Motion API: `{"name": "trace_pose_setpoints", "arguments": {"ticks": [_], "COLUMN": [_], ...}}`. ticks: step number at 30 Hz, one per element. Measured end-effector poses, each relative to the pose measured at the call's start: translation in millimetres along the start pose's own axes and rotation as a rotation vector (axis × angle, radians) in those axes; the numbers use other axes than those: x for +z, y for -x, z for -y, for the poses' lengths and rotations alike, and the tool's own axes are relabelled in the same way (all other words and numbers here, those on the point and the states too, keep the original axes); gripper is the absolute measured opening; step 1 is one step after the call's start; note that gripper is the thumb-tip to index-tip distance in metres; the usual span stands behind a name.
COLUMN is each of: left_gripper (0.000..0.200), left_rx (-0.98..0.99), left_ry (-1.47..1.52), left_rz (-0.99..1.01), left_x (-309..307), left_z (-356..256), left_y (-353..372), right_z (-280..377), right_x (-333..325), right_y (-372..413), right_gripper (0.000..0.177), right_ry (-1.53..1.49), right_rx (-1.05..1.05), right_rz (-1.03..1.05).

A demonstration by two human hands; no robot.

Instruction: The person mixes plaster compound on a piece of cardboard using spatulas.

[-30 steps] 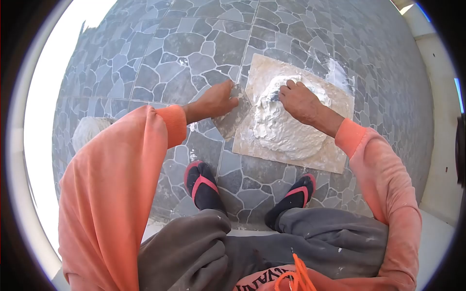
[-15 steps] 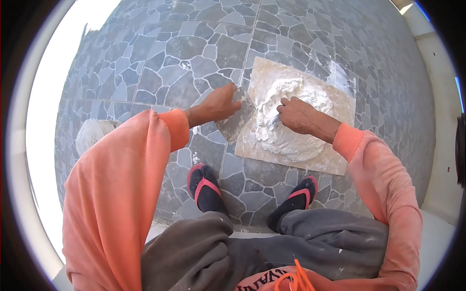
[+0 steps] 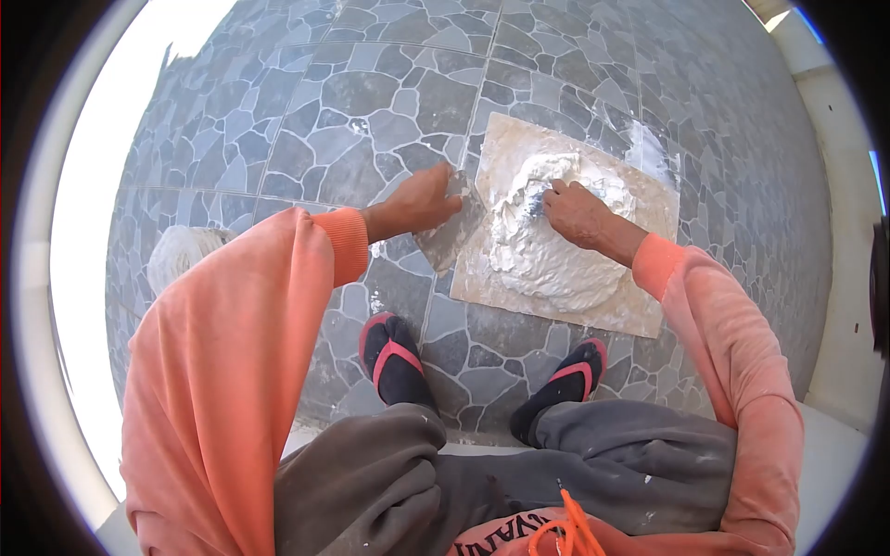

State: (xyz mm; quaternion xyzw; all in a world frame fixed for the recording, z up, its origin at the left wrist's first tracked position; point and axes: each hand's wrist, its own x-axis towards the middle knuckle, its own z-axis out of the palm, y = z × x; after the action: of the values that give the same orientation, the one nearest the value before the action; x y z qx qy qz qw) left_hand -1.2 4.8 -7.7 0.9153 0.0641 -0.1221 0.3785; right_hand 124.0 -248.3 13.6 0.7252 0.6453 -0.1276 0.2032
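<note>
White paste (image 3: 561,264) is spread in a thick, uneven mound on a square beige board (image 3: 514,134) lying on the floor. My left hand (image 3: 426,199) is closed on a flat grey plate (image 3: 447,236) smeared with white, held beside the board's left edge. Over the upper part of the paste, my right hand (image 3: 579,215) is closed around a small tool (image 3: 536,202) that is mostly hidden by the fingers and the paste.
Grey floor (image 3: 371,93) with a stone pattern surrounds the board. A whitish round object (image 3: 185,255) stands at the left, beyond my left sleeve. My feet in pink-strapped sandals (image 3: 396,357) are below the board. A pale wall (image 3: 839,185) runs along the right.
My right hand has moved slightly right and down over the paste, and more of the bluish tool shows at its fingertips. My left hand has barely moved.
</note>
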Motion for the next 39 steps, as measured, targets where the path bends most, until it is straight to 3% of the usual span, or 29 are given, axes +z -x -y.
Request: {"name": "trace_pose_setpoints", "arguments": {"ticks": [3, 6, 9, 13, 17, 18, 19, 21, 24, 29, 31, 35, 37, 39], "left_gripper": [0.049, 0.048, 0.046, 0.045, 0.046, 0.046, 0.046, 0.046, 0.046, 0.048, 0.047, 0.046, 0.045, 0.045], "left_rx": [0.013, -0.007, 0.013, 0.006, -0.017, 0.014, 0.043, 0.049, -0.007, 0.009, -0.009, -0.006, 0.019, 0.018], "left_ry": [0.013, 0.007, -0.004, 0.005, 0.01, 0.011, 0.01, 0.011, 0.027, -0.01, 0.002, 0.004, 0.021, 0.037], "left_rz": [-0.002, 0.045, 0.001, 0.019, 0.05, 0.016, -0.017, -0.01, 0.059, 0.003, 0.053, 0.042, 0.022, 0.035], "left_x": [1.5, -4.3, 2.4, -2.2, -3.0, 0.3, 3.4, 2.2, -3.7, 3.2, -4.6, -2.0, -1.5, -1.0], "left_z": [3.1, -2.9, 2.2, -0.8, -4.5, -4.4, -2.8, -0.3, -7.4, -1.1, -7.0, -1.7, -2.0, -0.4], "left_y": [0.2, 4.0, -1.8, -0.8, 0.2, -0.6, -0.6, 0.5, 3.5, -0.5, 1.6, 0.7, -0.7, 1.6], "right_z": [2.4, 1.2, 12.5, 0.6, 3.0, 9.5, 14.4, 5.3, -11.1, 10.8, 2.2, 4.2, 16.2, 4.4], "right_x": [-7.5, -37.4, -0.6, -18.7, -3.6, -0.4, 2.5, -9.6, -32.8, 5.7, -31.2, -8.4, 3.3, -9.6], "right_y": [5.1, 2.3, -1.7, 1.5, -6.6, -7.1, -5.9, -2.7, -6.7, -8.3, -7.1, -3.9, -2.5, 2.7], "right_gripper": [0.015, 0.013, 0.012, 0.015, 0.016, 0.015, 0.011, 0.01, 0.013, 0.007, 0.007, 0.014, 0.014, 0.012], "right_ry": [-0.032, 0.064, 0.063, -0.034, 0.032, -0.032, -0.027, -0.032, -0.053, -0.095, -0.085, 0.007, -0.067, -0.125], "right_rx": [-0.047, 0.018, -0.045, -0.077, -0.038, -0.111, -0.127, -0.143, -0.043, -0.149, -0.132, -0.075, -0.14, -0.138], "right_rz": [0.193, 0.101, -0.095, 0.13, -0.153, -0.116, 0.06, 0.094, -0.086, 0.062, 0.162, -0.155, 0.037, 0.077]}}
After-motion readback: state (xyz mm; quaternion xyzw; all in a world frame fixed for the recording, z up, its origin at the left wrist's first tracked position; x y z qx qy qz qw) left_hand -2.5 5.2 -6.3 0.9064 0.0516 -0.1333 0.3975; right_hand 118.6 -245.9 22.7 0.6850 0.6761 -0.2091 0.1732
